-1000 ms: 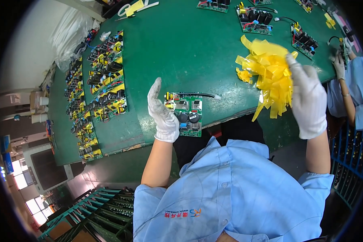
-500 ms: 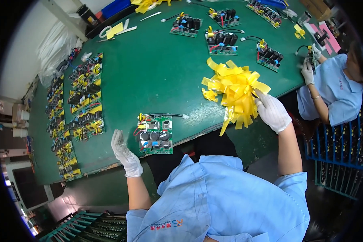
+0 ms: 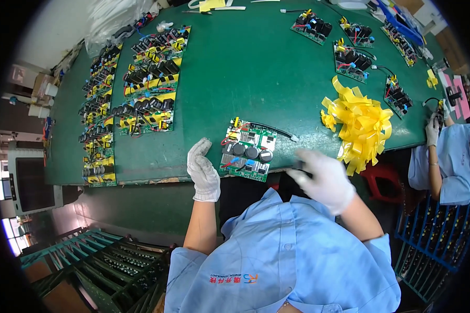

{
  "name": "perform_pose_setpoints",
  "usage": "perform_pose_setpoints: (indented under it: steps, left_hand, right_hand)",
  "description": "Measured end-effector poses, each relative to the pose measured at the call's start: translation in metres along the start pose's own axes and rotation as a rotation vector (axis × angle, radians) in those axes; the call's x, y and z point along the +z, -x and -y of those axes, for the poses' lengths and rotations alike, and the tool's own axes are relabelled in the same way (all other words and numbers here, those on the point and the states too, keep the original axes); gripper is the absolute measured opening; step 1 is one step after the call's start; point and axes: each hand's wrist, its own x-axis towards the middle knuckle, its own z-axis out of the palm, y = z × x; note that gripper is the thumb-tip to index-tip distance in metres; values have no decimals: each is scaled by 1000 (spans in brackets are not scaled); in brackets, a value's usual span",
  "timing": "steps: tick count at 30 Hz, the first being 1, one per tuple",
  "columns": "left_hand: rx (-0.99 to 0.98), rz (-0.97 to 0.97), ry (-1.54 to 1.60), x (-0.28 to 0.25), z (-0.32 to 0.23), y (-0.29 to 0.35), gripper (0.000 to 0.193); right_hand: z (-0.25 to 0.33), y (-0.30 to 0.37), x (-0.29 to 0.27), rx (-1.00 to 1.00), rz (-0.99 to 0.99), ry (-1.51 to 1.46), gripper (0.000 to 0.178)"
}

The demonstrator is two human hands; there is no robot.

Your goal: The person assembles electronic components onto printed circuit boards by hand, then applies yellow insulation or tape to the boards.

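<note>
A green circuit board (image 3: 260,141) with black round capacitors and a black cable ending in a white plug lies near the table's front edge, slightly turned. Just left of it is my left hand (image 3: 203,172) in a white glove, fingers stretched and lightly curved, holding nothing and apart from the board. My right hand (image 3: 326,182), also gloved, is right of the board by the table edge. Motion smears its fingers; a dark patch shows between thumb and forefinger, and I cannot tell whether it is held. Beyond it sits a heap of yellow tape strips (image 3: 363,128).
Rows of assembled circuit boards (image 3: 151,78) stand on the green table (image 3: 224,68) at the left. Several more boards (image 3: 351,60) lie at the far right. A co-worker (image 3: 444,156) in gloves handles a board there. Racks (image 3: 104,266) stand below the table.
My right hand has left the yellow strips and come left toward the circuit board. The view has swung, so the table's things appear shifted right. My left hand stays beside the board.
</note>
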Motion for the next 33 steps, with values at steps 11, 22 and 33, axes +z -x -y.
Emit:
perform_pose_setpoints:
  steps: [11, 22, 33]
  left_hand:
    - [-19, -48, -99, 7, -1, 3, 44]
    - [-18, -49, -62, 14, 3, 1, 49]
    - [107, -46, -229, 15, 17, 2, 39]
  right_hand:
    - [-5, -56, 57, -191, 199, 120, 25]
    - [-41, -53, -31, -213, 141, 295, 30]
    - [-79, -25, -7, -104, 105, 280, 27]
